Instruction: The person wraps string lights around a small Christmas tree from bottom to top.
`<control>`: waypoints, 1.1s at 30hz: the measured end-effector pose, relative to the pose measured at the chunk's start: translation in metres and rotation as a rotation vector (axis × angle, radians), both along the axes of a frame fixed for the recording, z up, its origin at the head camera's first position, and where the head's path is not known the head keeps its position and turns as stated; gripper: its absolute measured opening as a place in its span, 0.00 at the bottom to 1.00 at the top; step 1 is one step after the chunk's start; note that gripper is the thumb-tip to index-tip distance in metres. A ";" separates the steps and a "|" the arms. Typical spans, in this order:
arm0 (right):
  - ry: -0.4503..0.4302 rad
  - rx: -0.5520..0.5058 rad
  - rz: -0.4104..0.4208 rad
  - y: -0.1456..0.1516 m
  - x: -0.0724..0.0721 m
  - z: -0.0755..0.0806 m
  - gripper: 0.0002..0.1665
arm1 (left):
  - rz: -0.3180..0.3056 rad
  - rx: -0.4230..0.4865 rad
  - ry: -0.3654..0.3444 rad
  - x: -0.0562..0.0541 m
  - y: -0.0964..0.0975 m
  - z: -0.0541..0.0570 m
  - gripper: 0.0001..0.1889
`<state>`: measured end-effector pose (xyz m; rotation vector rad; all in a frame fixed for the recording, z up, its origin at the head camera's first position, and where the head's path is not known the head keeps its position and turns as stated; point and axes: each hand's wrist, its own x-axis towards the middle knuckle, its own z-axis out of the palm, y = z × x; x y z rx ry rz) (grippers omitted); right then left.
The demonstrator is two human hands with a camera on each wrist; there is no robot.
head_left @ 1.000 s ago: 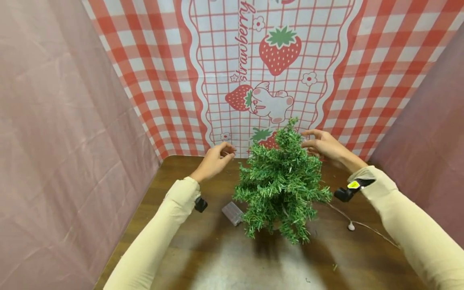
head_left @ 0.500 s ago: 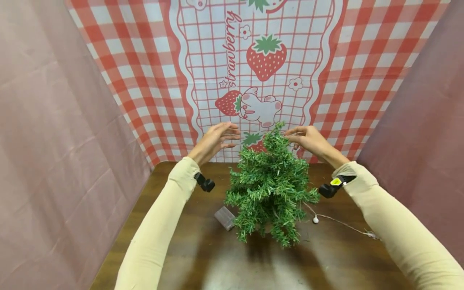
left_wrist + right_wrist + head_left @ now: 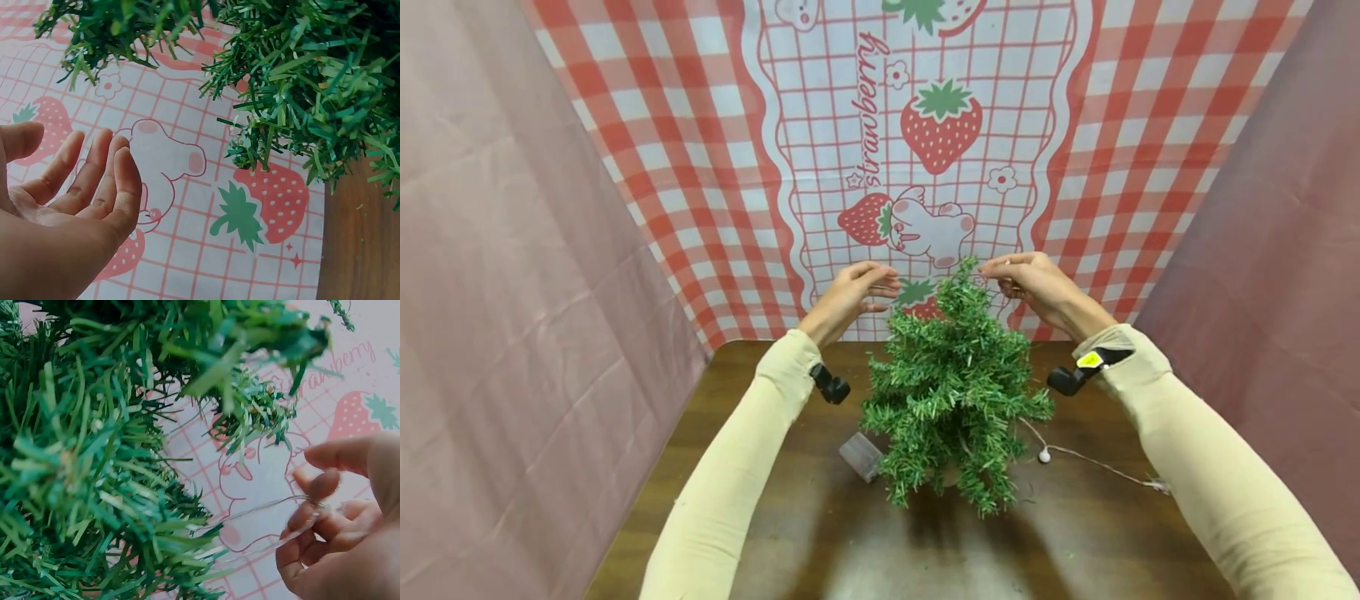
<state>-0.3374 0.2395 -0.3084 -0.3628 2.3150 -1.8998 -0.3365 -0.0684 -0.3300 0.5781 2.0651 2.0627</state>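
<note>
A small green artificial Christmas tree (image 3: 955,383) stands upright on the wooden table. My right hand (image 3: 1037,287) is at the right of its top, pinching a thin clear string-light wire (image 3: 269,505) between curled fingers. In the right wrist view, two strands of that wire run from the hand to the branches, where their ends are hidden. To the left of the treetop, my left hand (image 3: 850,298) is raised with relaxed fingers, touching nothing. The left wrist view shows its palm (image 3: 69,231) bare, apart from the branches.
A clear plastic box (image 3: 861,457), like a battery case, lies left of the tree base. On the right, a thin cord with a white ball (image 3: 1045,456) trails over the table (image 3: 760,533). A strawberry-print cloth (image 3: 940,125) hangs behind, with pink curtains at both sides.
Both hands have risen and come closer to the treetop. The left fingers have spread from a loose curl. The head view has shifted slightly; the tree stays standing.
</note>
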 end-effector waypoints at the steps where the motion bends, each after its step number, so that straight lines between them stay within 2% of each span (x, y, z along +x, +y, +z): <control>1: -0.003 -0.011 -0.003 -0.001 0.000 0.002 0.23 | 0.003 -0.016 0.007 0.000 0.001 0.000 0.18; 6: -0.036 -0.030 -0.011 -0.002 0.002 0.013 0.20 | -0.003 -0.149 0.054 0.000 0.010 -0.001 0.19; 9: -0.047 0.011 -0.002 -0.004 0.002 0.016 0.20 | -0.064 -0.195 0.034 -0.001 0.022 -0.002 0.19; 11: -0.035 0.056 0.012 -0.007 0.002 0.017 0.21 | -0.114 -0.200 0.004 -0.005 0.031 -0.003 0.19; 14: 0.026 0.180 0.035 -0.015 0.003 0.018 0.21 | -0.156 -0.213 -0.028 -0.010 0.044 -0.003 0.19; 18: 0.107 0.337 0.059 -0.026 0.008 0.021 0.22 | -0.149 -0.233 -0.039 -0.013 0.049 -0.004 0.19; 20: 0.111 0.345 0.069 -0.033 0.009 0.022 0.21 | -0.142 -0.218 -0.059 -0.013 0.043 -0.006 0.20; 23: 0.108 0.287 0.074 -0.038 0.008 0.023 0.19 | -0.126 -0.175 -0.087 -0.014 0.037 -0.011 0.20; 27: 0.107 0.096 0.070 -0.036 0.005 0.020 0.18 | -0.120 -0.132 -0.080 -0.016 0.034 -0.016 0.19; 31: 0.093 -0.114 0.079 -0.035 0.004 0.019 0.16 | -0.170 -0.199 -0.014 -0.020 0.035 -0.020 0.22; 33: 0.083 -0.164 0.111 -0.038 0.002 0.020 0.17 | -0.196 -0.242 0.023 -0.021 0.035 -0.021 0.25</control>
